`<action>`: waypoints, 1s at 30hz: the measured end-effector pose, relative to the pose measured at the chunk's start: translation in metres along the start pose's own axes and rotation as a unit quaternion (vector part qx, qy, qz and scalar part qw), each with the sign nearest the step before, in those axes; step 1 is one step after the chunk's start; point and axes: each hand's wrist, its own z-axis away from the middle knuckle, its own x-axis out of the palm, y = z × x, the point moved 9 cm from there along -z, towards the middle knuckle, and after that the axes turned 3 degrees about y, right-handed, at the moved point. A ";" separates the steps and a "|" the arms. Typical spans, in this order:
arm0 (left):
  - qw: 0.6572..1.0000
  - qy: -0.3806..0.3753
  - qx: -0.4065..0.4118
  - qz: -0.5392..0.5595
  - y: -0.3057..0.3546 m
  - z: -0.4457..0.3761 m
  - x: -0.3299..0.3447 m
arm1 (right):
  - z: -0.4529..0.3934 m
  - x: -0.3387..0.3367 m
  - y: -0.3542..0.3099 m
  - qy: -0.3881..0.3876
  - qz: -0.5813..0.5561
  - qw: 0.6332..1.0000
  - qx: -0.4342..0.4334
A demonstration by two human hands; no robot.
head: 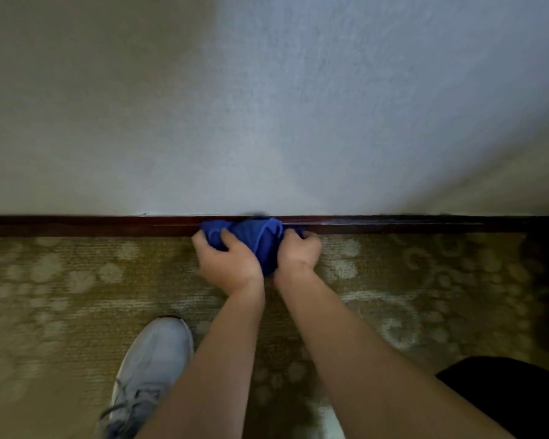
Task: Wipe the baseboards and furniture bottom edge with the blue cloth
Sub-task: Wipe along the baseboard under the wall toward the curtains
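At seven o'clock a grey laced shoe [152,372] stands on the patterned olive carpet [61,280]. Up toward the centre, the left hand [227,259] curls its fingers over the left part of the blue cloth [257,237], thumb and fingertips gripping the bunched fabric. The cloth sits at the centre, its upper edge pressed against the dark wooden baseboard [76,224], which runs from nine o'clock to three o'clock along the foot of the pale textured wall [267,106]. Just to the right, the right hand [298,251] grips the cloth's right part, fingers curled round it beside the baseboard. At five o'clock dark clothing [514,397] shows.
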 end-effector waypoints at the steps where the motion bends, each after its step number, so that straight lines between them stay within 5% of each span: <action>1: 0.999 -0.042 0.029 -0.001 0.006 0.014 0.009 | -0.007 -0.015 -0.007 0.030 -0.007 1.000 0.002; 4: 0.973 -0.181 0.138 -0.032 0.021 0.054 0.047 | -0.039 -0.059 -0.023 0.110 -0.022 0.994 0.021; 7: 0.949 -0.240 0.195 -0.066 0.025 0.059 0.061 | -0.052 -0.063 -0.027 0.090 -0.046 0.994 0.028; 12: 0.992 -0.047 0.118 -0.003 0.016 0.023 0.010 | -0.002 -0.019 -0.025 -0.028 0.052 0.996 -0.067; 15: 0.985 -0.084 0.144 -0.037 0.017 0.025 0.019 | 0.000 -0.018 -0.023 -0.086 0.091 0.990 -0.063; 19: 0.915 -0.294 0.252 -0.108 0.032 0.076 0.076 | -0.035 -0.092 -0.044 0.109 0.003 0.994 -0.015; 24: 0.940 -0.323 0.099 -0.055 0.021 0.089 0.089 | -0.038 -0.110 -0.086 0.178 -0.018 0.982 -0.063; 30: 0.982 -0.165 -0.094 0.004 -0.034 0.018 0.034 | 0.014 -0.037 -0.056 0.103 0.044 0.986 -0.126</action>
